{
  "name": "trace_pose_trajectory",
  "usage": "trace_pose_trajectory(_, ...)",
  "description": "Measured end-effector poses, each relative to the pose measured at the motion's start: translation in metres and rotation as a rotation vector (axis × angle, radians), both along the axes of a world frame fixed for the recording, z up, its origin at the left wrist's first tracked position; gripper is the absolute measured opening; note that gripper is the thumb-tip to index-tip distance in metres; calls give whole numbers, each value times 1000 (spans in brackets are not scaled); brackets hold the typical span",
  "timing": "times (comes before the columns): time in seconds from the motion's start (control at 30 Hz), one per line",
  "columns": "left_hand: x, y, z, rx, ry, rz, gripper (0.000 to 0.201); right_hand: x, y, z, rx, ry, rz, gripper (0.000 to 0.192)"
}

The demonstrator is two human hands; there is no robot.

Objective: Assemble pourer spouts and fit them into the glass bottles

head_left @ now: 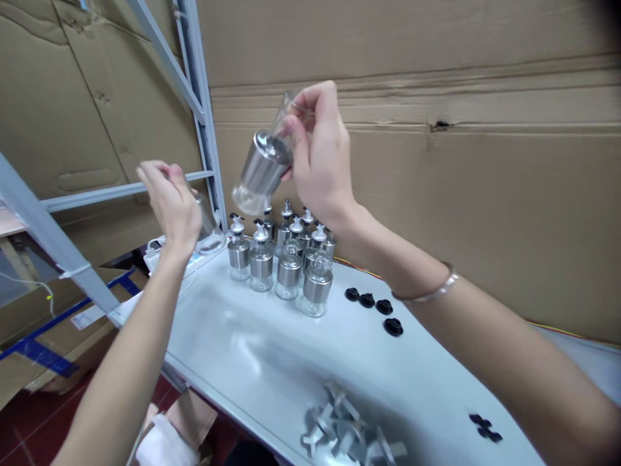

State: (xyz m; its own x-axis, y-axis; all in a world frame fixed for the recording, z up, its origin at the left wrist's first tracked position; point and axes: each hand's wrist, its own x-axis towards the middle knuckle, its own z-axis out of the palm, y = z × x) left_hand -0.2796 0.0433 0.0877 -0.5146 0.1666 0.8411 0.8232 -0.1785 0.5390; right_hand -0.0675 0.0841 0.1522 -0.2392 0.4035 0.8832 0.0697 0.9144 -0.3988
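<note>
My right hand [323,152] is raised and closed around the neck of a glass bottle with a brushed-metal sleeve [264,165], its base tilted down to the left. Lower on the left, my left hand [171,204] is wrapped round a second glass bottle [209,232], also tilted and partly hidden by the hand. Below them, several similar bottles [261,264] stand upright in a group on the pale table [218,336]. Most carry silver pourer tops with black levers; the uncapped bottles [317,288] at the front right show bare glass necks.
Several black ribbed stoppers [384,307] lie right of the bottles. Silver pourer parts [347,427] are piled at the near edge, with small black pieces [485,428] farther right. Cardboard [460,194] walls the back; a metal rack [201,97] stands left. An open carton [189,414] sits below.
</note>
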Motion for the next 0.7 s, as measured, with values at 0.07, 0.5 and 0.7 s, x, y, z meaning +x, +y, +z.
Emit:
trace_pose_trajectory(0.07, 7, -2, -21, -50, 48, 60, 23, 4, -17, -12, -64, -71, 94, 6)
trace_pose_trajectory(0.5, 12, 35, -117, -178, -14, -171, 12, -40, -5, -109, -232, -718, -106, 11)
trace_pose_trajectory(0.7, 21, 53, -129, -211, -105, -297, 8, -51, 14, -114, -246, -799, -222, 25)
